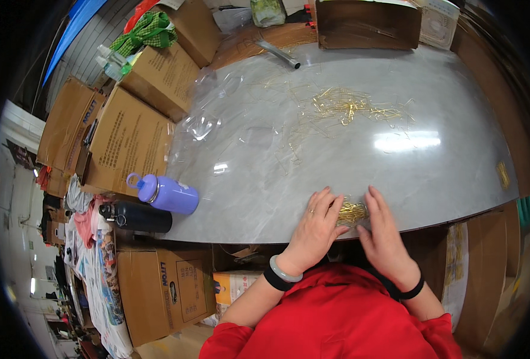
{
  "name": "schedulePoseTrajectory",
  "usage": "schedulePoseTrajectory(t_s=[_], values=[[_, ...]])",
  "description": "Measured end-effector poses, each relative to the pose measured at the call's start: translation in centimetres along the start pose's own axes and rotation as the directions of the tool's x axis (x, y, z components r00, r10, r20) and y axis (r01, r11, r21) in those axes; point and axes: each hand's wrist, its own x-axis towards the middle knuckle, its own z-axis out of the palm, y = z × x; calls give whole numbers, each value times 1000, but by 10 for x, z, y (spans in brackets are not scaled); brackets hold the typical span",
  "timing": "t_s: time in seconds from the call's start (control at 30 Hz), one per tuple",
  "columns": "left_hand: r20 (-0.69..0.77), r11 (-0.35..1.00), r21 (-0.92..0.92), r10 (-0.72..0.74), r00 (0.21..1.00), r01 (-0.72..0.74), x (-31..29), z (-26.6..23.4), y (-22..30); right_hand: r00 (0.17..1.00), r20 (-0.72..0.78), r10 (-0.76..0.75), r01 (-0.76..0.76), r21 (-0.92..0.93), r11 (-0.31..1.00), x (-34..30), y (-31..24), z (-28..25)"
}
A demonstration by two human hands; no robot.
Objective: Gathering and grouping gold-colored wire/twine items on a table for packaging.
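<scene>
Grey tabletop (pixel 247 209), with cardboard boxes (pixel 134 143) along its left side.
Left hand (pixel 316 226) and right hand (pixel 386 233) are loosely open, fingers extended, flanking a small bundle of gold wire pieces (pixel 353 212) at the near edge; whether the right fingers touch it, I cannot tell. Squaring up the bundle seems to be the step in hand; the next move probably calls for light, even pressure from both sides. Farther out lie a loose wire heap (pixel 346 106), a tidy second bundle (pixel 503 175) and a purple bottle (pixel 176 195).
</scene>
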Motion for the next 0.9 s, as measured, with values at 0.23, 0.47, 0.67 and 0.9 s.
schedulePoseTrajectory(t_s=[0.23, 0.47, 0.67, 0.9], values=[[-3, 992, -70, -102, 995, 101, -6, -2, -3, 997, 8, -76, 73, 187, 980, 21, -11, 17], [-6, 985, -158, -72, 997, 70, -5, -6, -6, 932, 239, -271, 277, 8, 961, 44, 15, -10], [10, 984, -166, -59, 998, 60, -6, -9, -10, 960, 200, -198, 182, 96, 979, 45, 19, -6], [-37, 956, -258, -153, 988, 138, -5, -16, -2, 948, 152, -279, 296, -106, 949, 47, -2, 11]])
